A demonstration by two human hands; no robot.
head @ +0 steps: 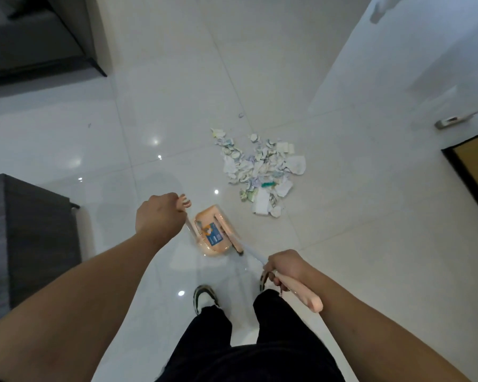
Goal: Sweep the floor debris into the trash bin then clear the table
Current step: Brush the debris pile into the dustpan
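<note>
A pile of torn paper scraps (260, 166) lies on the white tiled floor, ahead and to the right of me. My left hand (159, 216) is shut on the top of the peach dustpan's handle. The dustpan (213, 234) stands on the floor just in front of my feet, short of the pile. My right hand (284, 267) is shut on the peach broom handle (305, 296). The broom's white shaft runs down to its head, which sits against the dustpan. A single small scrap (241, 115) lies apart, beyond the pile.
A dark grey table or cabinet (25, 230) stands close at my left. A dark sofa (33, 37) is at the far left. A white door with a metal handle (458, 118) is at the right. My shoes (204, 296) are right behind the dustpan.
</note>
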